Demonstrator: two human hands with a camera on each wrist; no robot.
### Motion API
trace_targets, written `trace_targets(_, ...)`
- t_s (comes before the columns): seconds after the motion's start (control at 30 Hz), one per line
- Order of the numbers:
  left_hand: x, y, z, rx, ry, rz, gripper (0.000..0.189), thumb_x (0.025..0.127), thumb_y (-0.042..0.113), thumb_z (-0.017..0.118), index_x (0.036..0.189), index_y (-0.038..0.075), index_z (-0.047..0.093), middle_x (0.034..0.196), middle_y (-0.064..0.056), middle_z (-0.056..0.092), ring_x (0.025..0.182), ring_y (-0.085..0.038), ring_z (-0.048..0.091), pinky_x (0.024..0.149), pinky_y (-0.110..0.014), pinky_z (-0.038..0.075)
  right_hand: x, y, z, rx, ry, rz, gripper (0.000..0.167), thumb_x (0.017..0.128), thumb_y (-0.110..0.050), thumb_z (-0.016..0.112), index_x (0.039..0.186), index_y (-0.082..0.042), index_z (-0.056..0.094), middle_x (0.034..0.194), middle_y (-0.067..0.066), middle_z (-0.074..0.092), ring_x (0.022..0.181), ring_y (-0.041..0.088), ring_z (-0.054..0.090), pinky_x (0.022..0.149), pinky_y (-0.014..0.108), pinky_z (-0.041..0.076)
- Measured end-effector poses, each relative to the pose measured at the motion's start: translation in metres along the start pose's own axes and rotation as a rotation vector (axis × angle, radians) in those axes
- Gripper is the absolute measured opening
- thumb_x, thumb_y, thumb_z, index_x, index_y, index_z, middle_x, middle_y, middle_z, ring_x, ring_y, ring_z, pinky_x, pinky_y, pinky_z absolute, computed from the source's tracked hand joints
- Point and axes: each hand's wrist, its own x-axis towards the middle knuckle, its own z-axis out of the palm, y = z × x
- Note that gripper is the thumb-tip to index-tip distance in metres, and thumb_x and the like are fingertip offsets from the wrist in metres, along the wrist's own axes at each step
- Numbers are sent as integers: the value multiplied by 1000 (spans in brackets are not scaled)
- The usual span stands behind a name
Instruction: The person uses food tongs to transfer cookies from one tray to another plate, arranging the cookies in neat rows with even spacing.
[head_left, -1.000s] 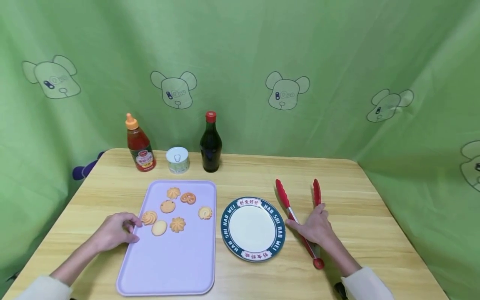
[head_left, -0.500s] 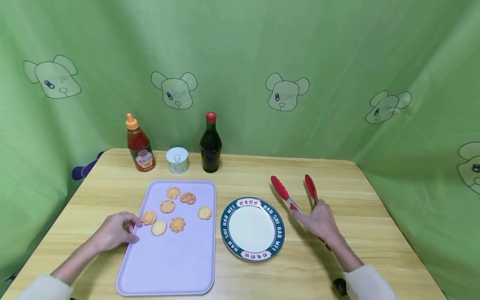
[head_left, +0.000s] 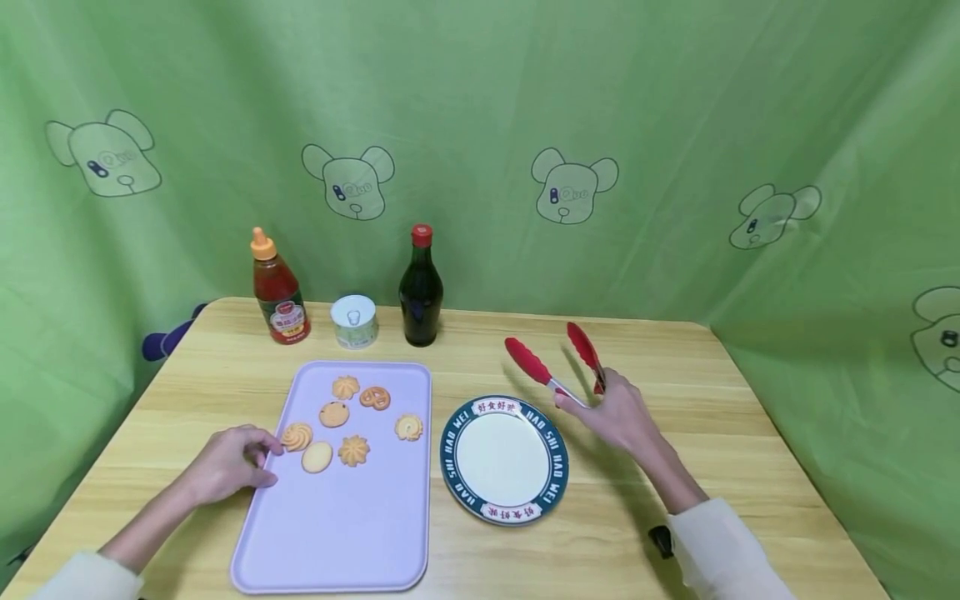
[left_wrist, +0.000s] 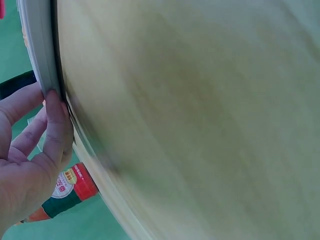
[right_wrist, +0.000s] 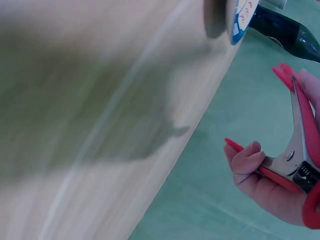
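Observation:
At the lilac tray's left edge, my left hand (head_left: 232, 467) pinches the rim between thumb and fingers. The left wrist view shows the same grip on the edge of the tray (left_wrist: 41, 45). Several cookies lie on the upper half of the tray (head_left: 337, 533), among them a pretzel-shaped one (head_left: 375, 397) and a round swirl (head_left: 297, 437). My right hand (head_left: 617, 412) holds red-and-silver tongs (head_left: 528, 360) above the table, their arms spread apart with nothing between the tips. In the right wrist view, fingers wrap around the tongs (right_wrist: 300, 145).
A round plate (head_left: 502, 458) with a dark green patterned rim lies between tray and right hand. Along the back stand a red sauce bottle (head_left: 281, 300), a tin can (head_left: 355, 323) and a dark bottle (head_left: 422, 292). A green curtain (head_left: 480, 100) hangs behind the table.
My right hand has lifted the tongs from the table and carried them left and away from me, toward the plate's far side. The left hand stays on the tray.

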Motion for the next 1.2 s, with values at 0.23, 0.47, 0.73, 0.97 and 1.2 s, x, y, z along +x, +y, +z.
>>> trace_targets(0.23, -1, 0, 1, 12, 4, -7, 32, 66, 5, 80, 95, 5, 68, 76, -4, 56, 72, -17, 49, 61, -23, 39, 6, -24, 6, -19, -68, -140, 101, 66, -68, 71, 133, 2, 43, 117, 22, 57, 95, 30, 54, 77, 44, 51)
trace_targets(0.47, 0, -1, 2, 10, 11, 8, 31, 66, 4, 80, 94, 5, 68, 76, -3, 56, 71, -16, 49, 61, -22, 39, 5, -48, 13, -69, -135, -222, 107, 63, -66, 74, 142, -3, 38, 130, 18, 54, 111, 32, 53, 92, 52, 48)
trace_targets(0.73, 0, 0, 1, 7, 13, -5, 32, 65, 4, 80, 94, 5, 68, 75, -4, 56, 70, -16, 49, 60, -22, 39, 4, -72, 21, -67, -210, -301, 106, 63, -66, 75, 143, -7, 39, 136, 15, 53, 121, 30, 51, 97, 52, 45)
trace_targets(0.97, 1, 0, 2, -2, 13, -1, 32, 65, 3, 80, 95, 4, 68, 74, -4, 56, 70, -16, 49, 60, -22, 40, 2, -90, 32, -90, -249, -340, 96, 64, -56, 80, 141, -11, 43, 137, 10, 53, 125, 27, 50, 101, 50, 43)
trace_targets(1.2, 1, 1, 1, -3, 5, -9, 32, 66, 3, 80, 95, 3, 68, 74, -4, 55, 70, -17, 49, 60, -22, 39, 4, -109, 48, -92, -283, -386, 87, 68, -53, 79, 138, -12, 48, 133, 8, 57, 122, 25, 53, 100, 48, 45)
